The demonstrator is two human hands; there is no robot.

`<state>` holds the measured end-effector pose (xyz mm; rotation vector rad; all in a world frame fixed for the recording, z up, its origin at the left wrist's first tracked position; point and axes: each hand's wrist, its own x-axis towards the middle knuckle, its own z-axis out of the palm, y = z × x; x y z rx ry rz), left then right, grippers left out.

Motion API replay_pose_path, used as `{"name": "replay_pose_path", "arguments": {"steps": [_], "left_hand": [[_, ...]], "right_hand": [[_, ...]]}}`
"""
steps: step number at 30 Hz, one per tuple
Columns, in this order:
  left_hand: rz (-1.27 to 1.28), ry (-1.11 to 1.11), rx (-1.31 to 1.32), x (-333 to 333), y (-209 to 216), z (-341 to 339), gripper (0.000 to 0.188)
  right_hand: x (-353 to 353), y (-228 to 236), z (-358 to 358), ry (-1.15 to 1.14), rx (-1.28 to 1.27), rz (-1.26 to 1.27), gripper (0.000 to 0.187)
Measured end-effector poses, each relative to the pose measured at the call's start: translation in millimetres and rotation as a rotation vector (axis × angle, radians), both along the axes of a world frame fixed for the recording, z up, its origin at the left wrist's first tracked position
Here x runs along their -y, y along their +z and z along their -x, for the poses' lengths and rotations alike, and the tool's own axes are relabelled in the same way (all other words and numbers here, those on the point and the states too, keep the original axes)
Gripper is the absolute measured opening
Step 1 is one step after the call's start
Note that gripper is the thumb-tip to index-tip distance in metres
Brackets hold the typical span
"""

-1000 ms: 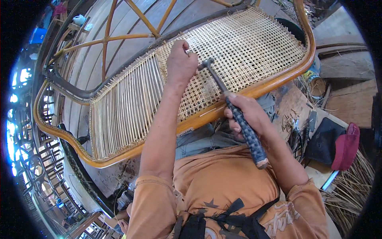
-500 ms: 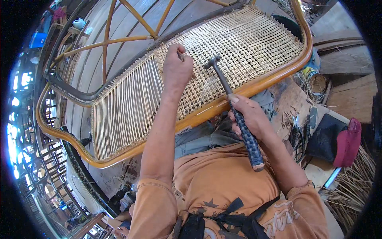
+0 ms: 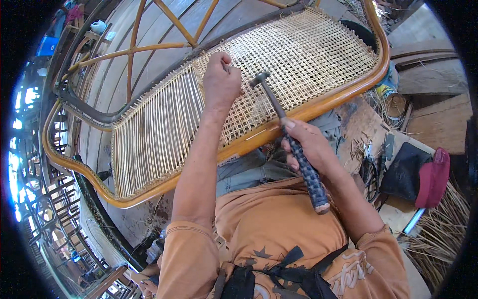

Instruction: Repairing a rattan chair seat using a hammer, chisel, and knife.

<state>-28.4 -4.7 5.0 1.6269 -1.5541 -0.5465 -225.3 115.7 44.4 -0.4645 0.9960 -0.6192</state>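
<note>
A long rattan frame with an orange-brown rim lies across my lap, holding a cane panel. Open lattice weave fills its right part; on the left run only parallel cane strands. Over the border between the two, my left hand is closed in a fist, pinching something small that its fingers mostly hide. My right hand grips a hammer by its dark, textured handle. The hammer's metal head is over the lattice, just right of my left fist and apart from it.
Bare rattan poles cross beyond the panel. At right are a black and dark-red pouch, pliers-like tools, a bundle of thin sticks and wooden boards. Stacked frames stand at left.
The hammer's head has shifted slightly left, closer to my left fist. My left hand keeps its place over the panel, still closed.
</note>
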Motion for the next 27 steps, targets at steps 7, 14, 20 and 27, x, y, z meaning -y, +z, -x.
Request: {"name": "replay_pose_path", "arguments": {"steps": [7,14,20,27], "left_hand": [[-0.023,0.010,0.052,-6.9,4.5,6.5,0.018],[0.079,-0.011,0.143,-3.8,-6.3,10.6,0.020],[0.064,0.026,-0.053,-10.9,11.0,2.6,0.018],[0.048,-0.017,-0.011,-15.2,-0.5,9.6,0.016]], "right_hand": [[-6.2,1.7,6.3,-0.054,-0.024,0.021,0.030],[-6.2,4.9,-4.7,-0.218,-0.009,-0.046,0.031],[-10.7,2.0,8.0,-0.076,0.000,-0.033,0.033],[-13.9,6.6,5.7,-0.126,-0.018,-0.026,0.035]]}}
